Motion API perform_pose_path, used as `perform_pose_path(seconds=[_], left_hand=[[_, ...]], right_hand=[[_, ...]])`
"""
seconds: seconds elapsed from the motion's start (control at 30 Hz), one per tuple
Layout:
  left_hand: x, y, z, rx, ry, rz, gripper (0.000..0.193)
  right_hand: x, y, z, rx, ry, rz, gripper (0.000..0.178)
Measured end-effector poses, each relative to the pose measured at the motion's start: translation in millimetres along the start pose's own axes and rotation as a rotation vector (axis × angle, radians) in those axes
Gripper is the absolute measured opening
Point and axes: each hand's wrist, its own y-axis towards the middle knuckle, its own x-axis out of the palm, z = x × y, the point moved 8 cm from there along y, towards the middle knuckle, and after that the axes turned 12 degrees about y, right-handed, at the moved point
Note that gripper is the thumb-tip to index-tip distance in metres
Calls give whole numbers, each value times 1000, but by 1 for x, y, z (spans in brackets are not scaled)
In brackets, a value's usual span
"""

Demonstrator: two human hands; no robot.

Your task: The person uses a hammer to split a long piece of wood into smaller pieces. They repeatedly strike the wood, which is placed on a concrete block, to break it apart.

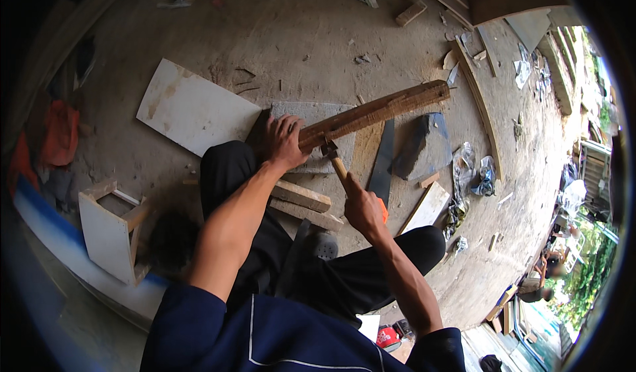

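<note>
My left hand [285,141] is closed around the near left end of a rough brown wooden beam [384,112]. The beam slants up to the right across a grey concrete block [311,111], and a thin point, perhaps a nail, sticks out of its far end. In my right hand [365,211] is the wooden handle of a hammer [340,169]. The hammer's dark head is at the beam's near edge, just right of my left hand; whether it touches cannot be told. Right of the block lies a handsaw [382,164], its orange handle partly behind my right hand.
A white board [192,107] lies to the left of the block. Short wood pieces [301,196] rest by my legs. On the right are a dark bluish block [424,148], a long wooden strip [478,107] and crumpled plastic [464,173]. A small white-sided wooden frame [106,233] stands at left.
</note>
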Motion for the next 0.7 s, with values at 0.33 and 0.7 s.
perform_pose_path(seconds=[0.33, 0.7], left_hand=[[5, 5, 16, 25, -6, -124, 80], [27, 26, -4, -139, 150, -213, 87]], right_hand=[[1, 2, 15, -103, 34, 131, 61], [-56, 63, -62, -84, -193, -69, 20]])
